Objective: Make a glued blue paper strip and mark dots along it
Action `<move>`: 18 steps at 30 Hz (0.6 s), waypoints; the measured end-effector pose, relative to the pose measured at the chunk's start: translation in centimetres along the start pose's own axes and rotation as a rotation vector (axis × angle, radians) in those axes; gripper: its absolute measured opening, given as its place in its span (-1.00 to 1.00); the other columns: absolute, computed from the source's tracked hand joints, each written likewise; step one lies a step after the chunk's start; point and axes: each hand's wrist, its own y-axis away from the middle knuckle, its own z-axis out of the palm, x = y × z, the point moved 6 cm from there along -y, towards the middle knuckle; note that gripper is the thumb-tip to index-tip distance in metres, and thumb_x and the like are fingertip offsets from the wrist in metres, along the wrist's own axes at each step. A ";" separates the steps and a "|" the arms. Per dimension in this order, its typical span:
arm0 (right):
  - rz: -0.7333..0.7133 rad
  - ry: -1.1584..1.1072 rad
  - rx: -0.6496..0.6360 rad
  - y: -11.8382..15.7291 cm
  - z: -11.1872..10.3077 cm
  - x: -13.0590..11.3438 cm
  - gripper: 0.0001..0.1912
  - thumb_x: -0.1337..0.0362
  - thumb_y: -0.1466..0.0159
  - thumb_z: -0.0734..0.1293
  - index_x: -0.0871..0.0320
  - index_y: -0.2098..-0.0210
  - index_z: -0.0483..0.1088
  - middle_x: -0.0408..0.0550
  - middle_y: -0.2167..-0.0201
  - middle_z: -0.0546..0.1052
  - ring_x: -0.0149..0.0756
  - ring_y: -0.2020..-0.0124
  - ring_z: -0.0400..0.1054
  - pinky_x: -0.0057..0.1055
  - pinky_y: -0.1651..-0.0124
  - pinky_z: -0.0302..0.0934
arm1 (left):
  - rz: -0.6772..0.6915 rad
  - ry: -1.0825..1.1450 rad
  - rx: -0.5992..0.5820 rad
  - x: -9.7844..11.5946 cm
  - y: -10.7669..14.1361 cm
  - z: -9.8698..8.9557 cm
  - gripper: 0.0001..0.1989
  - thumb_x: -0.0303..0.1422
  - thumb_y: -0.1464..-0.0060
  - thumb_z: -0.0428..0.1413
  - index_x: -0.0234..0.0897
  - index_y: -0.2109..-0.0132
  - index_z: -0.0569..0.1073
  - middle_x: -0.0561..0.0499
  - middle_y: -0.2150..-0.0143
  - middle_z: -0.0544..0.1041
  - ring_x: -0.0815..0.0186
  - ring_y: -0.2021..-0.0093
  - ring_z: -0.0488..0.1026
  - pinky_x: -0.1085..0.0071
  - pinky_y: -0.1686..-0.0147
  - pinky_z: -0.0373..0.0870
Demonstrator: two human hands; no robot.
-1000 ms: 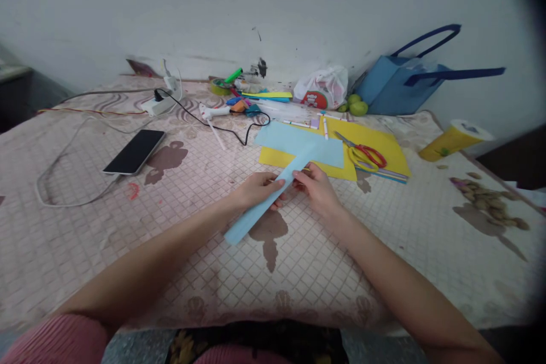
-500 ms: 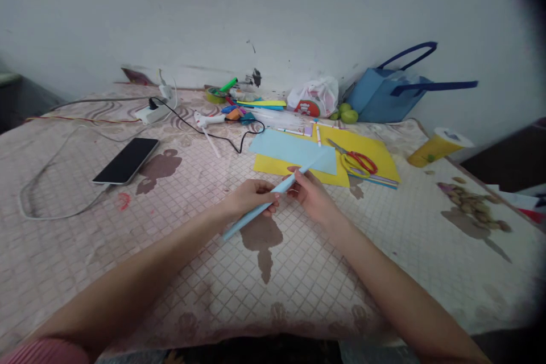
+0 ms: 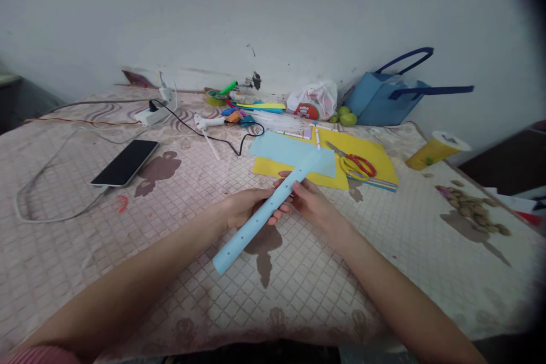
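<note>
A light blue paper strip (image 3: 251,227), curved along its length and marked with a row of several dark dots, is held at a slant above the tablecloth. My left hand (image 3: 249,207) grips it near the middle from the left, fingers partly behind it. My right hand (image 3: 309,199) pinches its upper half, with the thumb on the near side. The strip's far end overlaps a flat light blue sheet (image 3: 281,148) that lies on a yellow sheet (image 3: 301,176). Scissors (image 3: 354,162) with red and yellow handles rest on yellow paper (image 3: 379,151) at the right.
To the left lie a phone (image 3: 125,163) on a cable and a power strip (image 3: 151,116). A white glue gun (image 3: 209,121) with a black cord sits behind. Farther right are a blue bag (image 3: 384,99), a yellow canister (image 3: 437,151) and a brown pile (image 3: 471,207).
The strip has been turned so its dotted broad face shows, and its near end has come lower and closer. Both hands still hold it; the fingers have shifted slightly.
</note>
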 end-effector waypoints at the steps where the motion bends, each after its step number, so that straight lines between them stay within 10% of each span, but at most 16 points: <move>1: -0.002 0.003 0.006 -0.1 -0.2 -0.1 -0.65 0.03 -0.09 0.36 -0.03 0.15 0.40 -0.09 0.19 0.49 -0.23 0.18 0.34 -0.20 0.09 0.20 | 0.000 0.005 0.014 0.0 0.0 -0.1 -0.70 -0.30 -0.24 -0.11 -0.42 0.06 0.38 -0.07 0.34 0.50 0.44 0.47 0.43 0.53 0.42 0.42; 11: 0.009 0.016 0.077 -0.3 -1.0 0.5 -0.76 0.05 -0.08 0.37 0.00 0.29 0.45 -0.16 0.44 0.42 -0.35 0.43 0.27 -0.32 0.26 0.21 | 0.044 0.027 -0.024 0.0 0.2 0.3 -0.72 -0.30 -0.19 -0.02 -0.42 0.11 0.43 -0.07 0.32 0.51 0.40 0.40 0.44 0.50 0.37 0.45; 18: -0.002 -0.019 0.198 -0.6 -2.0 -0.3 -0.52 -0.19 -0.11 0.21 -0.02 0.17 0.40 -0.07 0.24 0.47 -0.22 0.20 0.32 -0.26 0.16 0.21 | 0.015 0.059 0.053 -0.2 0.2 -0.3 -0.77 -0.34 -0.17 0.01 -0.44 0.20 0.45 -0.05 0.38 0.49 0.43 0.43 0.43 0.54 0.41 0.45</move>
